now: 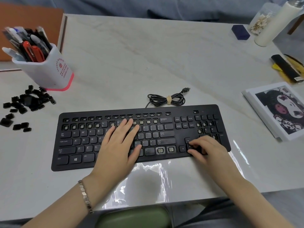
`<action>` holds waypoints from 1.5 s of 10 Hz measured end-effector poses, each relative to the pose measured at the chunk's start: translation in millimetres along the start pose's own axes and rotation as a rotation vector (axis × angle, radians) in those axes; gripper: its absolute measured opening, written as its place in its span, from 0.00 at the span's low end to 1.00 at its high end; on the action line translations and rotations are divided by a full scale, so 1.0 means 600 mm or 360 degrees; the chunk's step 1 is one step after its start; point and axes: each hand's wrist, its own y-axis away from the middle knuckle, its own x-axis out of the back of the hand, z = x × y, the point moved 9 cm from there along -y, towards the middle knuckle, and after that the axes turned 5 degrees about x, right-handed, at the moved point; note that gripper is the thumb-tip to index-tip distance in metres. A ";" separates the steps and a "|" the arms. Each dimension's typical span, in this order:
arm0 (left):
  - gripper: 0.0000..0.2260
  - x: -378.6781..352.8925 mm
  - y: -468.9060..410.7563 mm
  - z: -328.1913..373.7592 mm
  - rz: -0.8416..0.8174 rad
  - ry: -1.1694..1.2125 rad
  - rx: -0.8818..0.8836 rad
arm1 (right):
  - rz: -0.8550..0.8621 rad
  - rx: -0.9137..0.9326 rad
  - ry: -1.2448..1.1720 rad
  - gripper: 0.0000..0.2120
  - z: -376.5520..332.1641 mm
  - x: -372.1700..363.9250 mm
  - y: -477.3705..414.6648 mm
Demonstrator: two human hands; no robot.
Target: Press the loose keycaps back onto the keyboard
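Note:
A black keyboard [205,109] lies across the middle of the table, with many bare key seats along the function row, number row, numpad and two beside the Alt key. My left hand [120,142] rests flat on the middle letter keys, fingers straight. Over the arrow-key cluster at the keyboard's lower right, my right hand [205,148] has its fingers curled, fingertips pressing down on a black keycap [196,148] there. A pile of loose black keycaps [24,104] lies on the table to the left of the keyboard.
A white pen holder [49,71] full of pens stands behind the keycap pile. The keyboard's coiled cable [166,99] lies behind it. A printed picture [278,109] sits at right, with a blue box [240,32], jars and a black-yellow item farther back.

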 end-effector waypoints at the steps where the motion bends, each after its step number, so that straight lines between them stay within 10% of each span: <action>1: 0.23 -0.001 0.000 0.000 0.0002 -0.0013 0.0000 | -0.0140 0.0010 -0.0072 0.08 0.000 -0.003 -0.014; 5: 0.23 0.001 0.000 0.001 0.0012 -0.0016 -0.0007 | -0.0527 0.0103 0.0242 0.12 -0.010 -0.012 -0.028; 11: 0.23 0.002 0.000 0.002 0.0033 -0.0029 -0.0011 | -0.0348 0.0324 0.0334 0.08 -0.018 -0.010 -0.023; 15: 0.23 0.000 0.001 0.001 0.0039 -0.0021 -0.0011 | 0.0248 0.0175 0.0155 0.15 -0.032 0.005 0.033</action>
